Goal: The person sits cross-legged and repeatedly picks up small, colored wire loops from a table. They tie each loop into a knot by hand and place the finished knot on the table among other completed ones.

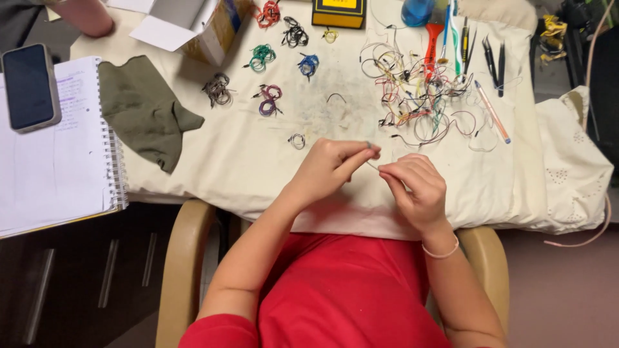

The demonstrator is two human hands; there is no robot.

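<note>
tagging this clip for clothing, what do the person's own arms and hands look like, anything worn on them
Both forearms are bare, with no gloves or rings visible. The left hand has nothing on its wrist. The right hand wears a thin pale pink band bracelet at the wrist. Short sleeves of a red fabric top cover the upper arms only.

A spiral notebook point(55, 154) with a dark phone point(29, 87) on it lies at the left, beside an olive cloth point(142, 109). Small coloured wire coils point(261, 58) dot the cream table cover point(245, 161), near an open cardboard box point(193, 26), tweezers point(493, 61) and a pen point(493, 113).
</note>
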